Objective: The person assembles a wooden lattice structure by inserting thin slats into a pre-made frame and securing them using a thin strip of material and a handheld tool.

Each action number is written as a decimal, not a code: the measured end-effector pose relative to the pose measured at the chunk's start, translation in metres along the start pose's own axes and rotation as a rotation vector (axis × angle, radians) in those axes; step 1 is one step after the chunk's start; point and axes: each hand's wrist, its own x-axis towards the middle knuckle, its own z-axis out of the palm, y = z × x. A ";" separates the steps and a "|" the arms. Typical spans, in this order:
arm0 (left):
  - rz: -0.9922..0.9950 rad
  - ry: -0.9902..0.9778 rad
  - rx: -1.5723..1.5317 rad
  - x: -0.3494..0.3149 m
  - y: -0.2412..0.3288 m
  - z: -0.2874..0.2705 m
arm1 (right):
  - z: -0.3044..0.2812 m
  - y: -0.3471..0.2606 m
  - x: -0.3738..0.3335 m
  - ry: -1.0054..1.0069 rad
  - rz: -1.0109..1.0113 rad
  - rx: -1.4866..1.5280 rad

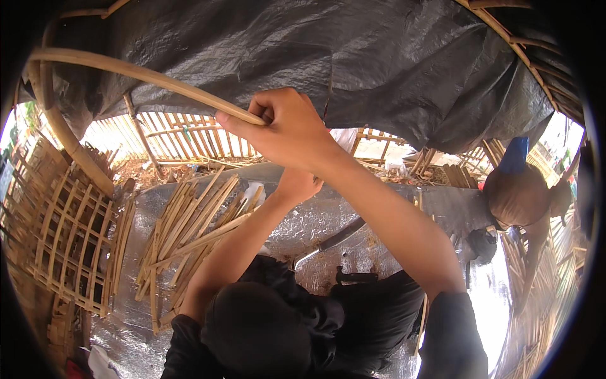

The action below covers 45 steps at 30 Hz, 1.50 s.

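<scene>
My right hand (287,129) is raised in front of me. Thumb and fingers pinch one end of a long, pale bamboo strip (145,74), which stretches up to the far left. Below it, my left hand (299,184) is curled closed, partly covered by my right wrist and forearm. Whatever its fingers hold, if anything, is hidden. Between my forearms, a curved blade with a dark handle (341,235) lies on the silvery ground sheet (284,234). Nearer to me is a small dark tool (356,276), its kind unclear.
Split bamboo strips (189,227) are heaped left of my left forearm. Beyond them stands a woven bamboo lattice (72,234). Black plastic sheeting (391,63) hangs ahead, above a slatted bamboo fence (183,136). Another person (521,196) sits at the right, near more strips.
</scene>
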 end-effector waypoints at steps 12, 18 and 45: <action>0.017 0.057 0.339 0.026 0.010 0.014 | -0.044 0.005 -0.029 0.234 -0.166 0.283; -0.091 0.076 0.355 0.025 0.019 0.003 | -0.083 0.036 -0.082 0.634 -0.125 0.506; 0.072 -0.243 -1.714 -0.024 0.060 -0.119 | -0.045 0.150 -0.191 0.764 0.066 1.132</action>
